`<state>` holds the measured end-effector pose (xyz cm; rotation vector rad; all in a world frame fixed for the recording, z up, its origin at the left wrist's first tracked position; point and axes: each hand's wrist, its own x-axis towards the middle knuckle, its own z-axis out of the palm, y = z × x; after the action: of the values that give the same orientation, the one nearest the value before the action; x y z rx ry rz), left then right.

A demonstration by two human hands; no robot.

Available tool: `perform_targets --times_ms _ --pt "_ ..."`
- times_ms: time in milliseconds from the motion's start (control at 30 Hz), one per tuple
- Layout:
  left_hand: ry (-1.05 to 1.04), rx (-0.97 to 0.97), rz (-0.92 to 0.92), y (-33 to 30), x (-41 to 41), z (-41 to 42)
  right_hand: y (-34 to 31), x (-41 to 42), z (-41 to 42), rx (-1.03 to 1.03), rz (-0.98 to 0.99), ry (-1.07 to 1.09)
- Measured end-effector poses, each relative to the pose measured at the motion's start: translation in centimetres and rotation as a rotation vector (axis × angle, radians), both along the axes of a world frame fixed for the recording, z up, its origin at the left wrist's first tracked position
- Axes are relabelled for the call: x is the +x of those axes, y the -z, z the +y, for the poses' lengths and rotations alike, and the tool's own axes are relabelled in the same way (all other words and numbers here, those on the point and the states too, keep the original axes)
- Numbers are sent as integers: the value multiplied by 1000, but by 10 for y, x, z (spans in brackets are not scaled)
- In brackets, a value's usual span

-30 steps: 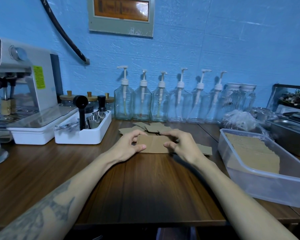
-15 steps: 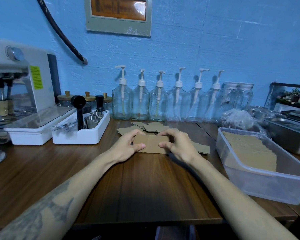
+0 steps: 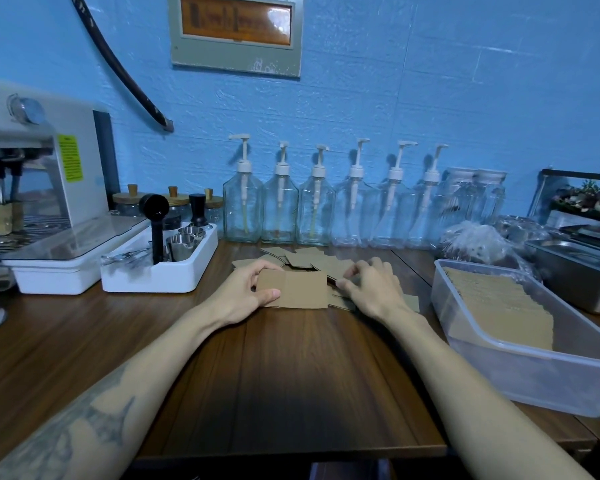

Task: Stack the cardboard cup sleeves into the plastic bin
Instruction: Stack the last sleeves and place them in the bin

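Wooden table (image 3: pixel 291 375), near edge: two bare forearms reaching in, the left hand (image 3: pixel 246 292) pinching the left end of a flattened cardboard sleeve (image 3: pixel 297 289) between thumb and fingers, the right hand (image 3: pixel 371 289) with fingers loosely bent over loose sleeves (image 3: pixel 312 259) beside it, gripping nothing I can see. Right side: clear plastic bin (image 3: pixel 534 372) with a row of stacked sleeves (image 3: pixel 499 306) inside. Far edge by the blue wall: six pump bottles (image 3: pixel 317 209), white utensil tray (image 3: pixel 160 268), espresso machine (image 3: pixel 42 174).
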<state>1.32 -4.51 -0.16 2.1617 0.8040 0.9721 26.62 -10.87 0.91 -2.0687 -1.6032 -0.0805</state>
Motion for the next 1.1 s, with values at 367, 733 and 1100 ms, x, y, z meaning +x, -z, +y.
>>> perform_targets --times_ms 367,733,1100 --pt "28 -139 6 1 3 4 -5 0 4 -22 56 -36" --pt "-52 21 53 -3 0 -4 -12 -1 -8 88 301 -71" --pt "-124 -88 66 -1 -9 8 -11 -21 -13 355 594 -227"
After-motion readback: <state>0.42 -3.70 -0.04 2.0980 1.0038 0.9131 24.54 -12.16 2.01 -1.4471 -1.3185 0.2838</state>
